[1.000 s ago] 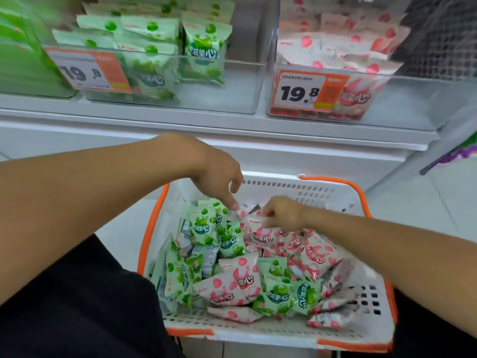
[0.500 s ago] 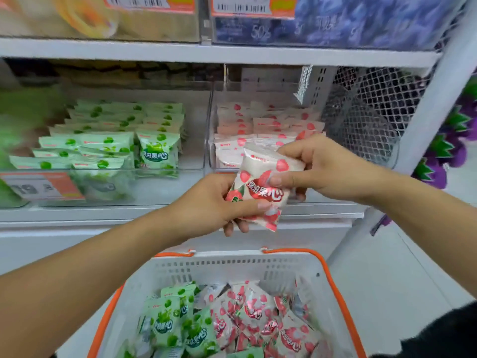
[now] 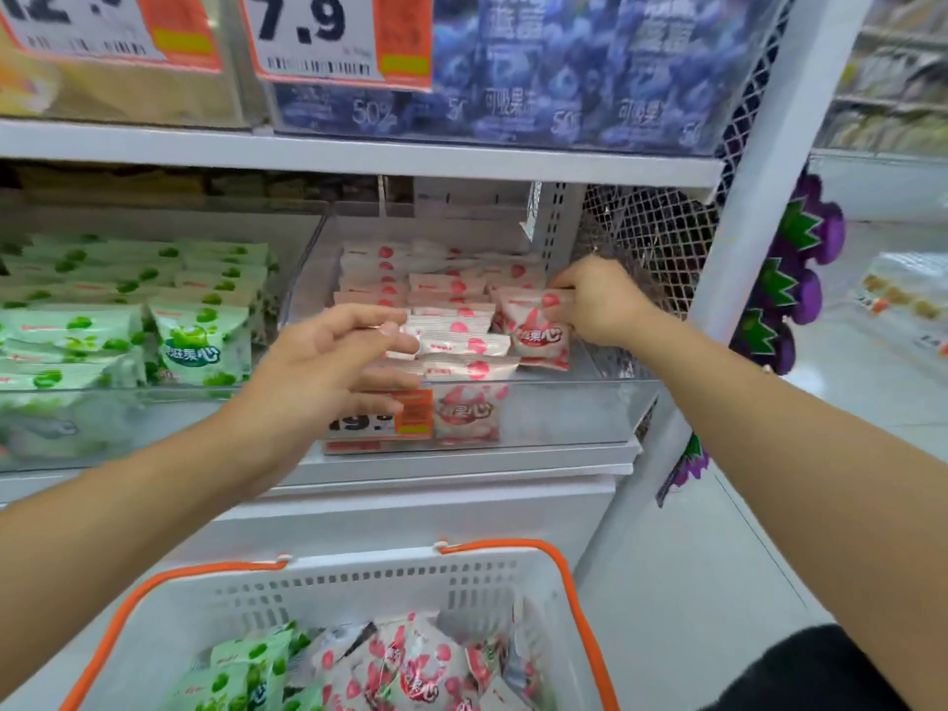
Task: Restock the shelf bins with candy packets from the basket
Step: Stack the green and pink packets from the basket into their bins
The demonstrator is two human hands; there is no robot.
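Observation:
My right hand (image 3: 600, 300) pinches a pink strawberry candy packet (image 3: 536, 333) and holds it upright at the right end of the clear pink bin (image 3: 574, 407), next to rows of the same packets. My left hand (image 3: 333, 356) hovers in front of that bin with fingers straight and nothing in it. To the left, the green bin (image 3: 102, 418) holds green apple packets (image 3: 200, 341). Below, the white basket (image 3: 359, 582) with orange handles contains more pink packets (image 3: 405, 669) and green packets (image 3: 241, 674).
A white upright post (image 3: 769, 207) and wire mesh panel (image 3: 651, 238) border the pink bin on the right. An upper shelf (image 3: 359, 151) with price tags (image 3: 318, 38) and blue packages hangs above. Pale floor (image 3: 744, 531) lies to the right.
My hands rose from the basket with a pink packet held between them. Now my right hand has carried it into the pink bin, and my left hand has let go.

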